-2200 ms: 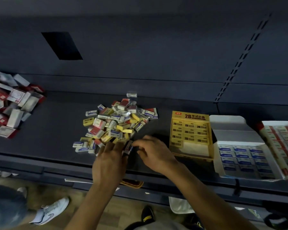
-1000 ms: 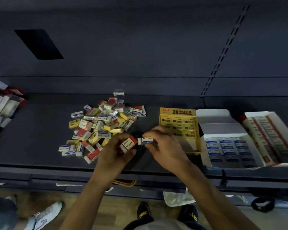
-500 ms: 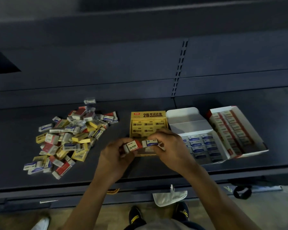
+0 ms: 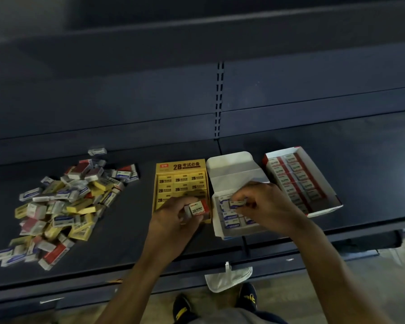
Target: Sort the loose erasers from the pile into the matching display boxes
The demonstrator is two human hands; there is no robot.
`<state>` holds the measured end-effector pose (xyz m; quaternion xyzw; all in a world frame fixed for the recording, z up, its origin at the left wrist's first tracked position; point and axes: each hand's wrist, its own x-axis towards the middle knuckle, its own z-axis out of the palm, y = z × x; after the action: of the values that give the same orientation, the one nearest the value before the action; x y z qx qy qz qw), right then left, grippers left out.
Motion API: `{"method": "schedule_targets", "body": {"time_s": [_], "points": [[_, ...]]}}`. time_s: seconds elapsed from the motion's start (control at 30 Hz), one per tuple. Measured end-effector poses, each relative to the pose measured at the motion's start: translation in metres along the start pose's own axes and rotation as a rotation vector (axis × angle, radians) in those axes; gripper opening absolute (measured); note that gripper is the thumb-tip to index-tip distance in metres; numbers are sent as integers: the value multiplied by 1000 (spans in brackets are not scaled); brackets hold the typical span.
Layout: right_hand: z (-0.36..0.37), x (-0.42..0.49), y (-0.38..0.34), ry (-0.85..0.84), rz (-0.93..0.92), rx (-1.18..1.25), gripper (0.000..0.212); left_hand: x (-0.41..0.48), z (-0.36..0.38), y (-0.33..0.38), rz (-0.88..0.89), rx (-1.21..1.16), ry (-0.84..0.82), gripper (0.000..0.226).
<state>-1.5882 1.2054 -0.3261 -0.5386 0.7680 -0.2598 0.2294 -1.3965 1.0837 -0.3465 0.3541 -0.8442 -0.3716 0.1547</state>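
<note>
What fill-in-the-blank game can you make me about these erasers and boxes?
The left hand holds a red-and-white eraser with a big ____ printed on it.
The right hand holds a blue-and-white eraser over the middle box, whose colour is ____.
The pile of loose erasers lies to the ____ of the yellow box.
Missing words: 2B; white; left.

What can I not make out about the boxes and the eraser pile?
Head view only.
Yellow box: near rows, hidden by the left hand and the red eraser it holds.
White box: right part, hidden by the right hand, which pinches a blue eraser.
Pile: small print, too blurred to read.
Red box: labels, too small and blurred.
</note>
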Motion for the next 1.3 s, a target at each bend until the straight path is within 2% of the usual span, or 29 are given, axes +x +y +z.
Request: {"method": "schedule_targets", "body": {"time_s": [0.4, 0.67, 0.9, 1.17, 1.3], "points": [[-10, -8, 21, -285, 102, -114, 17, -3, 17, 6, 57, -16, 17, 28], [-10, -5, 16, -329, 126, -158, 6, -2, 18, 3, 85, -17, 18, 29], [-7, -3, 12, -372, 80, -223, 9, 0, 20, 7, 134, -17, 34, 28], [-1, 3, 5, -485, 25, -164, 32, 0, 24, 9, 193, 6, 36, 30], [-4, 4, 3, -527, 20, -158, 36, 0, 24, 9, 200, 4, 39, 31]]}}
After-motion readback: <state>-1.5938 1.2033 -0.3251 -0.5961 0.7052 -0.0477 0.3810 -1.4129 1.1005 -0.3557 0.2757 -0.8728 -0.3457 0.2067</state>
